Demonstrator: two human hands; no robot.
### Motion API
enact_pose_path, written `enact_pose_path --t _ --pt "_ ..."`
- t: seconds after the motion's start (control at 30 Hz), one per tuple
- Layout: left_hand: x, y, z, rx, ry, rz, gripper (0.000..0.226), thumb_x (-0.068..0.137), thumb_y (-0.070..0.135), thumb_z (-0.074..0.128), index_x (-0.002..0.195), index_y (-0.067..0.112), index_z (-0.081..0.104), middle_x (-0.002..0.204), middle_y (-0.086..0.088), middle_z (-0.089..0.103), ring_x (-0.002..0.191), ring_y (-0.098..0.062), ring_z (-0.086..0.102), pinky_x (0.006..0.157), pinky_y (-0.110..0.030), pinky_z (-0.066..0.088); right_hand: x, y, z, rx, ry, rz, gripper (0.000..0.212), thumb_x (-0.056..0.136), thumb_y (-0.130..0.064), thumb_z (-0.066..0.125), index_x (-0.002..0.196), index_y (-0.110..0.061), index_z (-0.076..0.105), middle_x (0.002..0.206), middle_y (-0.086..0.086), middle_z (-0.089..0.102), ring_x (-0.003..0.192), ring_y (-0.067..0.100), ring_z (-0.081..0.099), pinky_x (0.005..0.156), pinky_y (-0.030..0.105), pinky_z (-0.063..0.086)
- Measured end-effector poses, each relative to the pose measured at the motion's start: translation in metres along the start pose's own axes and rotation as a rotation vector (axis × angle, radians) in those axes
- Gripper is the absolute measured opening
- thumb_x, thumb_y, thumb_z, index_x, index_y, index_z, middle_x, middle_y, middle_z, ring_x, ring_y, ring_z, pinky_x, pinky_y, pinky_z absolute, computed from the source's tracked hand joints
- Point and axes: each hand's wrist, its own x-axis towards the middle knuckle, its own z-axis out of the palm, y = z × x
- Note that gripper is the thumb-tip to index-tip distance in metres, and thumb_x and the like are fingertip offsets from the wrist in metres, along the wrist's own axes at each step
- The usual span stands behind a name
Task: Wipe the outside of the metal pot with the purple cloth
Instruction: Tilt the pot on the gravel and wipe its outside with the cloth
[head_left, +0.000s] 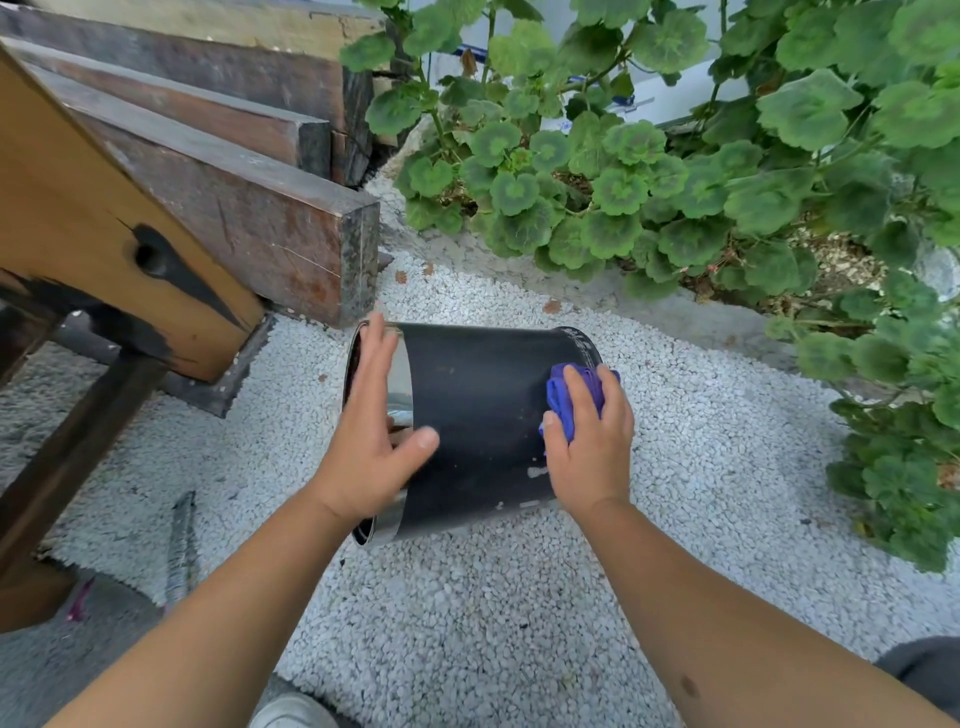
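Two hands are working the metal pot (478, 410), lying on its side on the gravel (467, 613): left hand (371, 441) pressing flat-fingered at the rim, right hand (589, 441) gripping the purple cloth (563, 400) near the base. Steadier bracing and overlapping strokes would likely be serving best.

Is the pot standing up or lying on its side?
On its side. The metal pot lies tipped on the gravel, its open rim facing left and its base facing right.

Ground of white gravel (675, 519); metal pot (483, 415) on its side on it; stacked timber beams (249, 223) at left; leafy plants (675, 171) bordering beyond.
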Motion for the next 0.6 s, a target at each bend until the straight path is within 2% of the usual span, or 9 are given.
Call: enact_pose_path --t 0.1,0.2,0.23,0.27,0.3,0.33,0.4,0.5,0.6 --pt "-0.011 -0.004 0.003 0.106 -0.037 0.037 0.102 0.085 0.070 0.047 0.156 0.016 -0.002 0.162 -0.003 -0.020 0.150 -0.021 -0.014 0.119 -0.029 0.014 0.007 -0.004 0.001 0.091 0.005 0.009 0.054 0.091 -0.043 0.049 0.142 -0.039 0.033 0.158 0.000 0.016 0.140 0.030 0.023 0.113 0.044 0.026" --pt "-0.007 -0.001 0.004 0.104 -0.019 0.014 0.099 0.086 0.068 0.049 0.156 0.016 0.002 0.162 0.002 -0.019 0.150 -0.018 -0.011 0.108 -0.006 0.022 0.014 -0.007 -0.001 0.124 -0.008 0.033 0.057 0.091 -0.040 0.056 0.143 -0.041 0.033 0.157 -0.005 0.015 0.138 0.027 0.025 0.112 0.044 0.030" --pt "-0.006 0.000 0.004 0.079 -0.006 -0.005 0.097 0.086 0.066 0.051 0.156 0.018 0.004 0.163 0.004 -0.018 0.150 -0.015 -0.010 0.103 -0.005 0.027 0.017 -0.009 -0.002 0.117 -0.014 0.030 0.058 0.090 -0.040 0.056 0.143 -0.041 0.032 0.157 -0.007 0.016 0.137 0.026 0.026 0.112 0.045 0.032" --pt "-0.004 0.001 0.004 0.071 0.009 -0.026 0.096 0.086 0.064 0.052 0.156 0.018 0.005 0.163 0.006 -0.017 0.150 -0.013 -0.009 0.105 -0.010 0.029 0.021 -0.011 -0.002 0.121 -0.018 0.032 0.058 0.090 -0.039 0.057 0.143 -0.042 0.033 0.156 -0.008 0.017 0.137 0.026 0.027 0.111 0.045 0.035" --pt "-0.004 0.003 0.005 0.081 0.023 -0.051 0.095 0.086 0.061 0.053 0.156 0.017 0.006 0.163 0.006 -0.016 0.150 -0.012 -0.008 0.111 -0.021 0.028 0.023 -0.012 -0.003 0.149 -0.021 0.051 0.058 0.089 -0.037 0.057 0.142 -0.042 0.034 0.154 -0.010 0.019 0.135 0.026 0.028 0.109 0.047 0.037" --pt "-0.003 0.004 0.006 0.098 0.034 -0.072 0.095 0.085 0.058 0.052 0.156 0.015 0.006 0.163 0.005 -0.015 0.150 -0.011 -0.009 0.117 -0.031 0.021 0.027 -0.014 -0.005 0.197 -0.022 0.079 0.060 0.087 -0.034 0.058 0.142 -0.041 0.036 0.153 -0.011 0.021 0.134 0.026 0.030 0.106 0.048 0.041" --pt "-0.002 0.008 0.005 0.104 0.049 -0.115 0.094 0.085 0.057 0.050 0.156 0.013 0.007 0.163 0.004 -0.013 0.149 -0.009 -0.010 0.121 -0.041 0.010 0.032 -0.015 -0.007 0.292 -0.041 0.106 0.063 0.084 -0.029 0.058 0.143 -0.040 0.038 0.149 -0.013 0.025 0.129 0.022 0.037 0.100 0.047 0.046" --pt "0.004 0.013 -0.001 0.059 0.074 -0.213 0.092 0.085 0.062 0.047 0.156 0.018 0.009 0.163 0.011 -0.012 0.147 0.001 -0.009 0.121 -0.047 0.014 0.038 -0.016 -0.009 0.339 -0.067 0.093 0.065 0.082 -0.027 0.057 0.143 -0.040 0.037 0.142 -0.018 0.029 0.116 0.012 0.047 0.090 0.042 0.054" --pt "0.010 0.016 0.000 0.121 0.038 -0.280 0.091 0.083 0.068 0.042 0.156 0.023 0.013 0.163 0.015 -0.010 0.146 0.002 -0.013 0.119 -0.038 0.005 0.043 -0.017 -0.006 0.282 -0.156 0.114 0.066 0.083 -0.031 0.054 0.145 -0.040 0.033 0.141 -0.019 0.029 0.114 0.014 0.050 0.090 0.042 0.053"
